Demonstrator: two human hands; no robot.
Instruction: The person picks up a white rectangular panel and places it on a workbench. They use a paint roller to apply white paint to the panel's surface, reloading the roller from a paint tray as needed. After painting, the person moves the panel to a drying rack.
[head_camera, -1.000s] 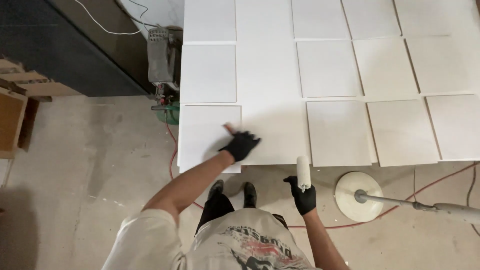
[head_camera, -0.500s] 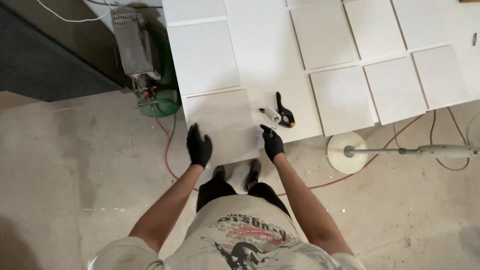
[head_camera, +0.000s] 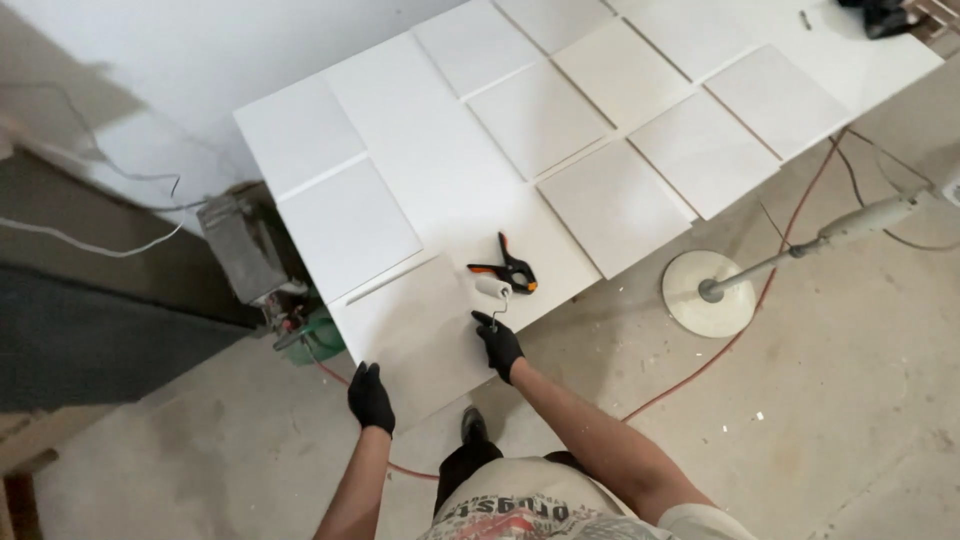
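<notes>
I stand at the near corner of a big white table (head_camera: 455, 190) covered with several square white panels. The nearest white panel (head_camera: 420, 335) lies at that corner, sticking out over the edge. My left hand (head_camera: 371, 398), in a black glove, grips its near left edge. My right hand (head_camera: 498, 345), also gloved, holds its right edge. A small white paint roller (head_camera: 492, 288) lies just beyond my right fingertips, its wire handle touching them. An orange and black spring clamp (head_camera: 510, 270) rests beside the roller.
A pole tool with a round white disc (head_camera: 708, 297) lies on the concrete floor to the right, with a red cable (head_camera: 790, 240) looping past it. A grey machine (head_camera: 243, 245) and a green container (head_camera: 322, 335) sit left of the table. A white wall stands behind.
A second ago my right hand held the roller off the table and my left lay flat on the panel. Now the roller lies by the clamp and both hands grip the panel's edges.
</notes>
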